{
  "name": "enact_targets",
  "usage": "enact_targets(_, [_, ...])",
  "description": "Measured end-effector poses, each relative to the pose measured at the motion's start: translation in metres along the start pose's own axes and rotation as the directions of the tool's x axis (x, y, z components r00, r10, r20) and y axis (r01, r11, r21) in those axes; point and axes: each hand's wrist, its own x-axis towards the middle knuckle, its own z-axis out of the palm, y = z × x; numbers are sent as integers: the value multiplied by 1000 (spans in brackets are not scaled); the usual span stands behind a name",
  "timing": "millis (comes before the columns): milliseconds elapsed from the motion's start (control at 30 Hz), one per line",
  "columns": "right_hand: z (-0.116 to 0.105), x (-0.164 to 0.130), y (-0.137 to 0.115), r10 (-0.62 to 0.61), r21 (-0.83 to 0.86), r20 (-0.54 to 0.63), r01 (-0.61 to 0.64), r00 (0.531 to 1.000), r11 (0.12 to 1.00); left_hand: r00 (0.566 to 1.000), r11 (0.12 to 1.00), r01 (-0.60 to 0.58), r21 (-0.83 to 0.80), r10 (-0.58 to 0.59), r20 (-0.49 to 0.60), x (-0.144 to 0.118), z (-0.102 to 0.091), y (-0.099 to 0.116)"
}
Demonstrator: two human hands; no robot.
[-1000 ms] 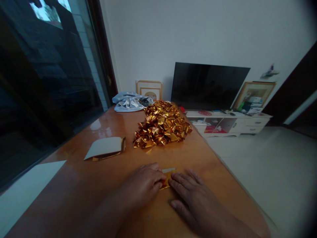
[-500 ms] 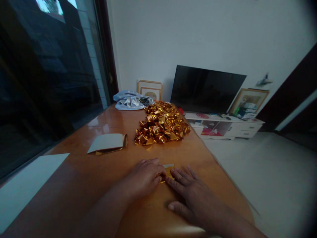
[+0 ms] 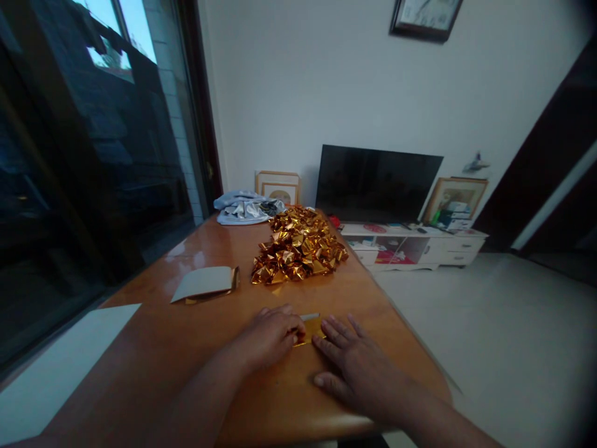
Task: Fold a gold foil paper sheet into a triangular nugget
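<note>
Foil (image 3: 309, 329) — pale edge (image 3: 310, 317) away, axis unclear

The left hand (image 3: 273, 336) is just left of lower centre, back upward, fingers curled, tips toward the right. The left arm (image 3: 208, 389) slants up from the bottom edge. The right hand (image 3: 354, 361), right of lower centre, lies palm down, fingers extended toward the upper left, thumb (image 3: 329, 381) spread leftward. The right arm (image 3: 433, 407) enters at lower right.
</note>
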Motion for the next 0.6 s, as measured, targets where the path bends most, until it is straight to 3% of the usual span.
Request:
enact_targets(333, [5, -13, 10, 64, 10, -91, -64, 994, 998, 995, 996, 92, -13, -92, -27, 7, 4, 7])
enact_targets(600, [3, -14, 11, 87, 47, -112, -82, 990, 995, 967, 976, 219, 11, -216, -132, 10, 21, 16])
